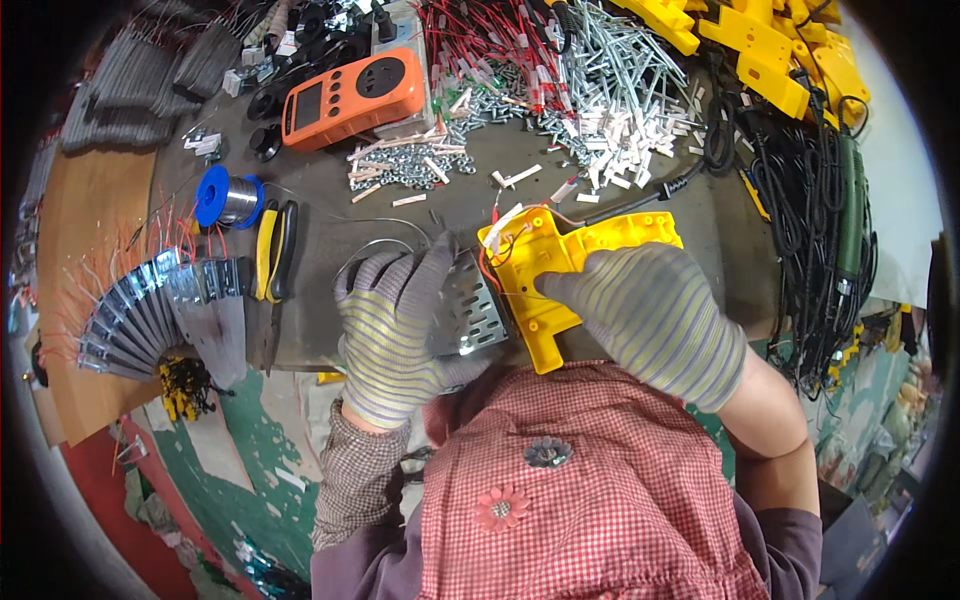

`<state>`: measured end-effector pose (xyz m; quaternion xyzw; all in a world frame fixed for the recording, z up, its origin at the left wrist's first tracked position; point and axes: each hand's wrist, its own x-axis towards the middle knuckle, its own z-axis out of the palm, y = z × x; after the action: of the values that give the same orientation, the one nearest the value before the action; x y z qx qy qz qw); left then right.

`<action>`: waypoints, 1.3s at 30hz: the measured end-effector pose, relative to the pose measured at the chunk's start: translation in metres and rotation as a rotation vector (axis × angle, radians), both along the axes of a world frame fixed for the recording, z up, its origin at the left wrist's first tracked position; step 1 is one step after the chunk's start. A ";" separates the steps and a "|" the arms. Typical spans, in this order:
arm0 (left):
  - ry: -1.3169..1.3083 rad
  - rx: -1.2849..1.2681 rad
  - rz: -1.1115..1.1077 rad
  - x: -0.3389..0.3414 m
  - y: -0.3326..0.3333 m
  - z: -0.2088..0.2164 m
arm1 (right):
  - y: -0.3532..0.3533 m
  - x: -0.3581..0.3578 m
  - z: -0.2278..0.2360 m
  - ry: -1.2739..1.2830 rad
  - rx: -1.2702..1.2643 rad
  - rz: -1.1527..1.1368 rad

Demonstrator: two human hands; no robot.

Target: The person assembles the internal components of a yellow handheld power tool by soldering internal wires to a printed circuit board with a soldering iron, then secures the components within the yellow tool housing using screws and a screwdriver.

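A yellow plastic housing half lies at the table's front edge, with red wires and a white sleeve at its upper left corner. My right hand, in a striped glove, is over it; thumb and fingertips are pinched together on a thin wire crossing the housing. Just left of the housing is a perforated metal plate. My left hand, gloved too, has its thumb and index finger around the plate's left side, its other fingers curled. A thin bent wire arches above those fingers.
Left of my hands are yellow-black pliers, a solder spool and fanned metal plates with red leads. An orange meter, screws and white sleeves lie behind. Black cables and yellow housings occupy the right.
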<state>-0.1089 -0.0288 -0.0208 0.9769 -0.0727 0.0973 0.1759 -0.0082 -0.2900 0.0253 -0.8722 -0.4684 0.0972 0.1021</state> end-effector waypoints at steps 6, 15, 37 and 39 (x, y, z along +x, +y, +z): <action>-0.010 -0.013 -0.024 0.001 0.003 -0.001 | 0.013 -0.004 -0.008 -0.239 0.077 0.010; -0.035 -0.030 -0.041 0.003 -0.001 0.003 | 0.022 0.006 -0.008 -0.228 0.076 0.156; -0.033 -0.076 -0.146 0.023 -0.036 0.015 | -0.034 -0.024 -0.017 -0.089 0.388 -0.082; -0.036 -0.105 -0.111 0.021 -0.038 0.012 | -0.025 -0.024 -0.005 0.036 0.400 -0.065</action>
<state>-0.0882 -0.0673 -0.0088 0.9589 -0.1247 0.1086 0.2308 -0.0326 -0.3151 0.0199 -0.8475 -0.4479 0.0144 0.2845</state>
